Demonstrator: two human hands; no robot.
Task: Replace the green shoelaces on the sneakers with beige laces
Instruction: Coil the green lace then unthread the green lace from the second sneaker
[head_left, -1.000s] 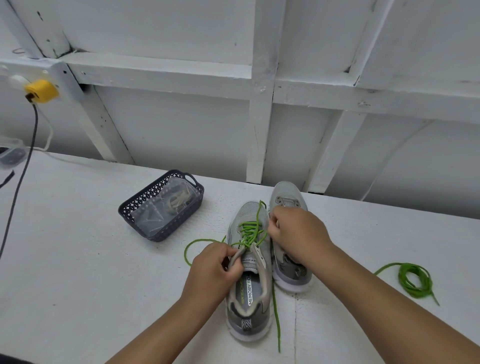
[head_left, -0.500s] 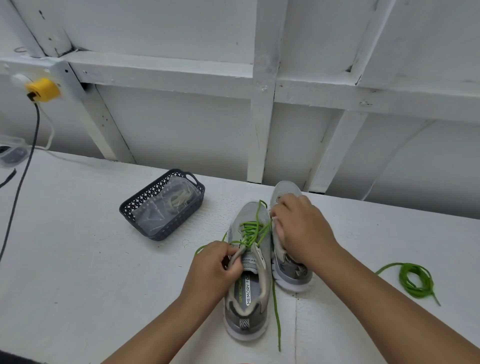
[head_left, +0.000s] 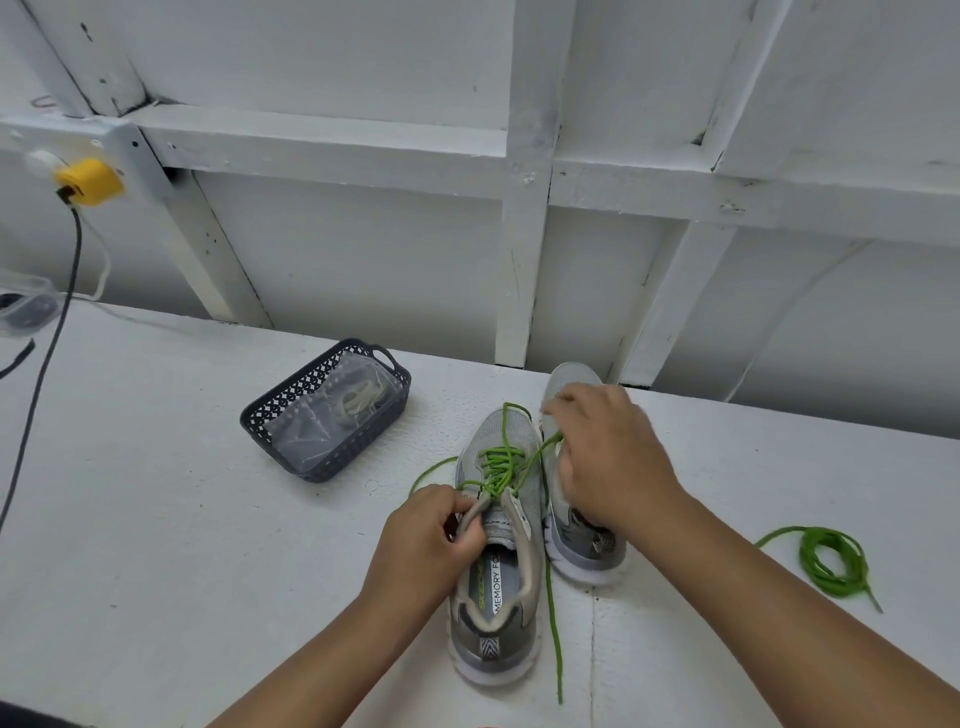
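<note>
The near sneaker (head_left: 496, 582), at 6 o'clock on the bench (head_left: 156, 519), is gripped at its collar by the left hand (head_left: 431, 540); its green lace (head_left: 501, 465) is pinched by the right hand's (head_left: 608, 462) fingers.

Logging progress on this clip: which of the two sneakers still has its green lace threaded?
The nearer, left-hand sneaker, its green lace still crossing the eyelets. The farther right sneaker shows none; a coiled green lace lies loose on the table.

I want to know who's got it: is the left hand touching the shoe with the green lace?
Touching. The head view shows the left hand gripping the collar of the sneaker.
</note>
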